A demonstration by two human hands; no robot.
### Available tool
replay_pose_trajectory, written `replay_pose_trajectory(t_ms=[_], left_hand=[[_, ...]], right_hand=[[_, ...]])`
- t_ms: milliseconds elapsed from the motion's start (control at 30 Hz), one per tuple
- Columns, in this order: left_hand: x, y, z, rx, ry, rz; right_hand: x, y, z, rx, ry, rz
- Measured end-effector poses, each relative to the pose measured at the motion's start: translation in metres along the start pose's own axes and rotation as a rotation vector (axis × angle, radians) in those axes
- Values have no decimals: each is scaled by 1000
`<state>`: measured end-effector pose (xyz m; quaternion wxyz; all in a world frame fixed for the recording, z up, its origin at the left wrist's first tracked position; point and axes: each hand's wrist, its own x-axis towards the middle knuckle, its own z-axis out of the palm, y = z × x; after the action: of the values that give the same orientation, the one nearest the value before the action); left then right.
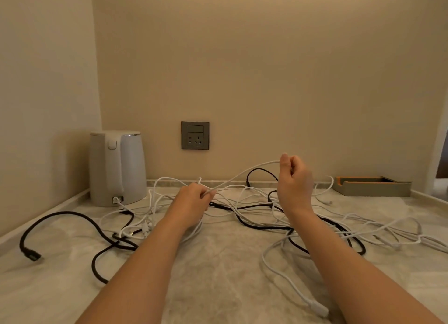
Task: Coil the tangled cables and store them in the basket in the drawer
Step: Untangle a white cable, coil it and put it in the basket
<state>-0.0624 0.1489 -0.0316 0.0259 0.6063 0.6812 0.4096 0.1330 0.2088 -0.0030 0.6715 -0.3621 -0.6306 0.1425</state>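
White plug (319, 308) nearest, tangled cables (266, 227) sprawled right of kettle (117, 167); left hand (194, 197), right hand (294, 178) each pinching one raised white strand (242, 172); tray (378, 188) farther right

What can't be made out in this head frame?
- The drawer and basket: outside the head view entirely.
- The white cable held between the left hand and the right hand: its ends are lost in the tangle's overlaps.
- The thin white cables at right: cut off by the frame edge.
- The tray: its contents are hidden by its front wall.
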Motion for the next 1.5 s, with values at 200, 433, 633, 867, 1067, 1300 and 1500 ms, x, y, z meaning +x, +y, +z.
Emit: replay_pose_trajectory(t_ms=[200,433,633,867,1067,1300,1500], left_hand=[[-2,8,-1,32,31,33],[-6,14,-3,129,-74,72],[-5,18,2,180,-113,135],[-5,11,0,124,64,157],[-3,-10,0,40,79,49],[-3,-20,2,97,97,-5],[2,-18,-12,-82,161,-79]], right_hand=[[6,19,-4,-424,-221,43],[-6,-4,2,-753,-785,-259],[-20,-18,9,-604,-779,-447],[-16,-15,11,-146,-446,-348],[-12,-20,7,76,-250,-204],[-2,-17,1,220,56,55],[11,5,-18,33,-78,138]])
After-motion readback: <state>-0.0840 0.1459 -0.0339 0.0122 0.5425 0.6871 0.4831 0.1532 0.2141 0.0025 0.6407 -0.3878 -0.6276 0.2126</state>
